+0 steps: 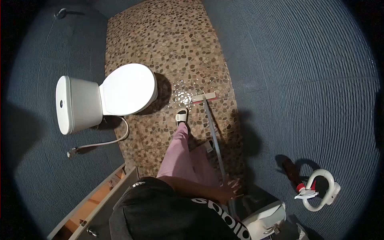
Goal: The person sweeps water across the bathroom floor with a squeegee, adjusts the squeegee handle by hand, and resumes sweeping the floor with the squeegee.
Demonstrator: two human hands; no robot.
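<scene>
My left hand [231,190] is closed around the grey pole of a floor squeegee, near the pole's lower end in the picture. From there the pole [214,138] slants up and away to the squeegee head [204,97], a pale bar with a red edge that rests on the pebble-patterned floor [172,44]. Wet, glinting floor lies just left of that head. My left forearm crosses in front of my body from the left. No part of my right hand can be seen.
A white toilet [130,89] with its lid down stands at the left, with a hose [102,143] below it. An open drawer or cabinet [106,196] is at the lower left. On the right wall, a spray bottle [294,174] hangs by a white rail [331,184]. A white basin [266,220] is at the bottom.
</scene>
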